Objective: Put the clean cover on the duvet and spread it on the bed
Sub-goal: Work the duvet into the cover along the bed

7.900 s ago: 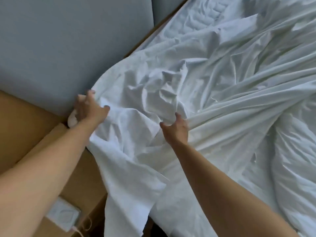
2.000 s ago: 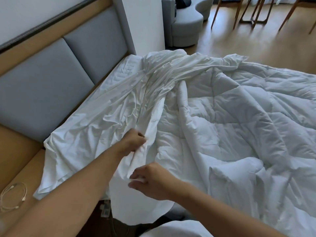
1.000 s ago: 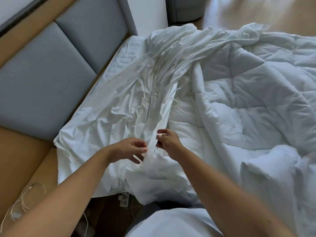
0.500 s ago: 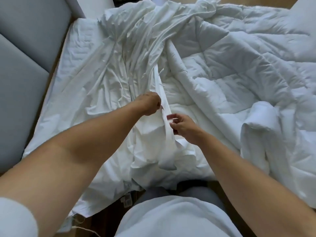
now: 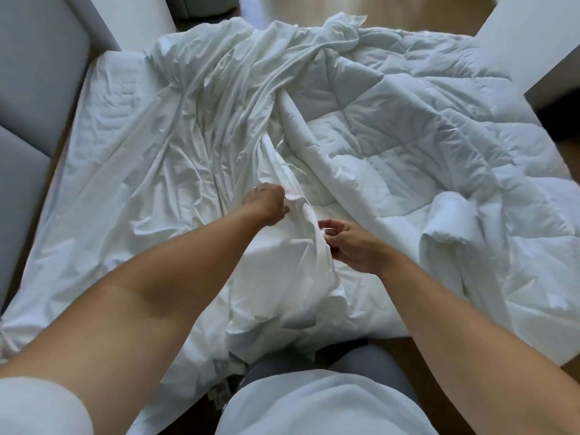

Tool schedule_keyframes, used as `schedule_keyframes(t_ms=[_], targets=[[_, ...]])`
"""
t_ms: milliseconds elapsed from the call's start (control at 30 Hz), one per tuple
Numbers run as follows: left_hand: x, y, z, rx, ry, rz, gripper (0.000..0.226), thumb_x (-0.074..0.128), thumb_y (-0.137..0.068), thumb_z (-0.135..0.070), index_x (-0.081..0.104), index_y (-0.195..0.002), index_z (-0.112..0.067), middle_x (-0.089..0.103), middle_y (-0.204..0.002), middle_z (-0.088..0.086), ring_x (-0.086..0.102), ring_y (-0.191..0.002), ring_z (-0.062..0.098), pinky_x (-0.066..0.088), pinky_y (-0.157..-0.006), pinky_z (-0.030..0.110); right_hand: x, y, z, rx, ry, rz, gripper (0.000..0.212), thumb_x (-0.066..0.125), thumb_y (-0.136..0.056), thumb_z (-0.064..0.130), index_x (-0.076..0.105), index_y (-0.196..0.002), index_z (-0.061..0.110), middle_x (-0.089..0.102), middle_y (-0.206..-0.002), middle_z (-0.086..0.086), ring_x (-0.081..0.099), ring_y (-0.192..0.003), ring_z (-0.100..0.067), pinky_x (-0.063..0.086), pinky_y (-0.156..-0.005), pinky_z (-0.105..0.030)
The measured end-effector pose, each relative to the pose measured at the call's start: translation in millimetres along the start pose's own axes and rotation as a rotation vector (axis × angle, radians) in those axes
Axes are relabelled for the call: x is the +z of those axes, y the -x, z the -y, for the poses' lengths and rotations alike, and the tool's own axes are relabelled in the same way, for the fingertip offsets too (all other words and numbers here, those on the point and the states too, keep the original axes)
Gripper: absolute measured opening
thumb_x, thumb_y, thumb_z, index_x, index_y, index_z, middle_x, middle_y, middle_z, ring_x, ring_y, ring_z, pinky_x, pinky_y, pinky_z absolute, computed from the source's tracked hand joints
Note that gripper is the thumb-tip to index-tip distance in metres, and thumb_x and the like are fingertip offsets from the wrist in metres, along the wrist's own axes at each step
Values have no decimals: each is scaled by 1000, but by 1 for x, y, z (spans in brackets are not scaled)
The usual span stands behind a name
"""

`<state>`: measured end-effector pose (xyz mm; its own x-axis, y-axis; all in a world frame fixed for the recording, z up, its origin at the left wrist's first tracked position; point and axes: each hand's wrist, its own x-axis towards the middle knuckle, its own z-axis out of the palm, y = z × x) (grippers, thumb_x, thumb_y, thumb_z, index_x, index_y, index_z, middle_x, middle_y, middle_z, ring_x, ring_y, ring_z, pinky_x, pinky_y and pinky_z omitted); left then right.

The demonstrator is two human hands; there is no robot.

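Observation:
A thin white duvet cover (image 5: 150, 171) lies creased over the left half of the bed. The quilted white duvet (image 5: 423, 146) is bunched on the right half. Between them runs the cover's folded edge, with thin ties hanging from it. My left hand (image 5: 266, 202) pinches that edge from the left. My right hand (image 5: 348, 243) grips the same edge lower down, fingers curled on the cloth. A bunched part of the cover (image 5: 282, 277) hangs below both hands toward my body.
A grey padded headboard (image 5: 28, 73) runs along the left. A white wall panel (image 5: 141, 17) stands at the far corner and another white panel (image 5: 530, 36) at the right. Wooden floor (image 5: 408, 11) lies beyond the bed. My legs press against the near bed edge.
The camera has tilted further down over the bed. Both hands have stayed on the cover's edge, moving slightly apart along it, the left a little further up the bed.

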<state>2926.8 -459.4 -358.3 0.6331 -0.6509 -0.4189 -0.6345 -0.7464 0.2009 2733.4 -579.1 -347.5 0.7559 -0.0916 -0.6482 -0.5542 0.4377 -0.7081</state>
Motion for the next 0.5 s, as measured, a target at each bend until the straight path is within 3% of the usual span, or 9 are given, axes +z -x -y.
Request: schedule_keyframes(t_ms=[100, 167, 333, 400, 500], targets=[[3, -8, -7, 17, 83, -101, 41, 59, -99, -44, 65, -131, -21, 60, -135, 6, 55, -125, 29, 47, -101, 42, -8, -1, 3, 22, -10, 61, 31, 46, -99, -10, 59, -122, 5, 67, -70, 4, 68, -72, -11, 57, -79, -30], [5, -13, -13, 86, 154, -107, 34, 61, -99, -40, 69, -128, -24, 60, -136, -1, 50, -128, 25, 46, -104, 44, -13, -2, 7, 54, -22, 95, 33, 46, -98, -12, 60, -124, 5, 68, -82, -4, 69, -80, -17, 57, -79, -32], [4, -24, -26, 297, 94, -108, 20, 64, -98, -30, 75, -115, -26, 59, -136, -7, 47, -123, 22, 48, -98, 43, -32, -10, 18, 116, 50, 174, 40, 46, -95, -15, 59, -131, 1, 62, -97, -14, 65, -91, -25, 56, -85, -36], [3, -30, -30, 354, 43, -62, 15, 63, -98, -24, 72, -110, -20, 63, -130, -4, 53, -118, 24, 49, -93, 42, -38, -12, 22, 134, 122, 206, 39, 46, -96, -14, 59, -129, 1, 61, -102, -16, 64, -92, -26, 57, -84, -34], [-8, -37, -34, 292, -42, 78, 10, 56, -100, -22, 64, -107, -20, 65, -111, 5, 58, -104, 28, 50, -88, 43, -48, -16, 25, 146, 165, 227, 34, 48, -97, -12, 60, -125, 0, 63, -100, -16, 66, -89, -25, 58, -81, -33]])
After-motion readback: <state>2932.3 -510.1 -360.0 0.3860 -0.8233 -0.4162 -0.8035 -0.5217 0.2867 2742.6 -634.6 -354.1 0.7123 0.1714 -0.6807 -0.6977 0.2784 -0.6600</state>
